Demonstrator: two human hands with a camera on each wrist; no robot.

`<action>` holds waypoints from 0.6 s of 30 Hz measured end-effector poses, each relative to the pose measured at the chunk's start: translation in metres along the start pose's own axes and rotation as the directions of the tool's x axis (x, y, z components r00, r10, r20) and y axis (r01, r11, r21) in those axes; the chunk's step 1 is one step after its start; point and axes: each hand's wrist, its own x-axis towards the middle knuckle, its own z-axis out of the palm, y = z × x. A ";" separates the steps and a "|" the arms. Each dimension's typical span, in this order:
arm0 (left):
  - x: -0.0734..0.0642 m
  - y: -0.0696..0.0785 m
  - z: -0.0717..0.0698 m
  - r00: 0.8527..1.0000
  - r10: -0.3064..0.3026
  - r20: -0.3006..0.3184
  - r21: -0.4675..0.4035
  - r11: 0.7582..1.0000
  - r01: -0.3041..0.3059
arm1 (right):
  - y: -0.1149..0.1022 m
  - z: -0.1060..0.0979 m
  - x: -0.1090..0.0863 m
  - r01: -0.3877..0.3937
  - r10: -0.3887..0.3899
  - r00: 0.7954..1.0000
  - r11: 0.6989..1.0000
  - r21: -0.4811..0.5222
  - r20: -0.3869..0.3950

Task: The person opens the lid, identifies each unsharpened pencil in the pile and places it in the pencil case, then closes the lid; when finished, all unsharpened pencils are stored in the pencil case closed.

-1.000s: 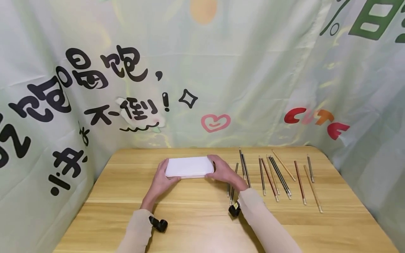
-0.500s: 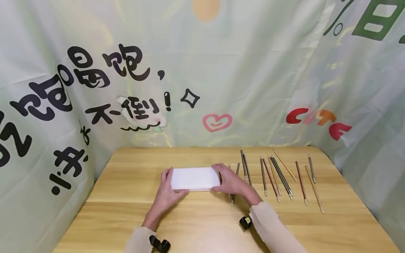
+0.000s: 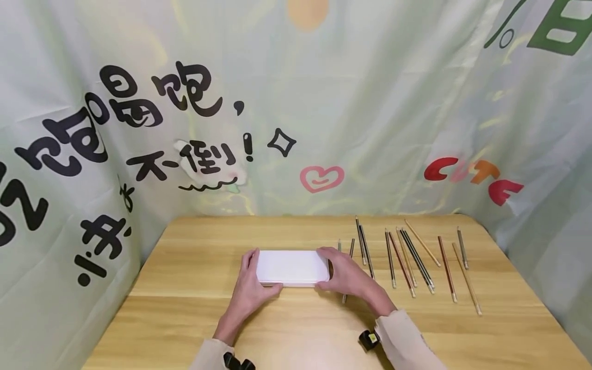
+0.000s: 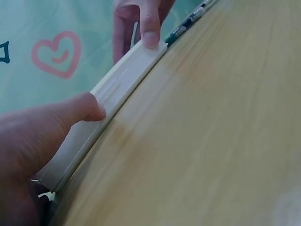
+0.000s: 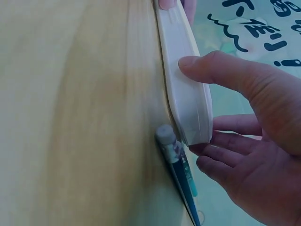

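Note:
A flat white rectangular box (image 3: pixel 292 266) lies level at the middle of the table, low over or on the wood. My left hand (image 3: pixel 251 287) grips its left end, thumb along the front side. At the opposite end my right hand (image 3: pixel 348 276) holds it the same way, with the other fingers around the far side. In the right wrist view, a dark pencil (image 5: pixel 175 162) with an eraser tip lies close to the box's right corner. The box's underside and contents are hidden.
Several loose pencils lie to the right of the box, among them a black pencil (image 3: pixel 390 258), a red pencil (image 3: pixel 447 269) and a natural-wood pencil (image 3: pixel 467 279). The wooden table (image 3: pixel 185 288) ends at a printed fabric backdrop (image 3: pixel 370 103).
Both hands have brought the white box nearer to the person and slightly to the right. The pencils have kept their places; the head view has shifted a little.

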 end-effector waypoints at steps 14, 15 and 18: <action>-0.006 0.005 0.003 0.996 -0.056 -0.074 0.010 0.998 0.057 | 0.003 -0.007 0.002 -0.078 0.072 0.996 0.990 0.121 0.055; -0.005 0.004 0.003 0.996 -0.055 -0.068 -0.005 0.998 0.055 | 0.004 -0.009 0.002 -0.088 0.079 0.994 0.987 0.133 0.070; -0.003 0.001 -0.001 0.999 -0.037 -0.014 -0.060 0.998 0.037 | 0.011 -0.014 0.000 -0.119 0.102 0.989 0.978 0.170 0.106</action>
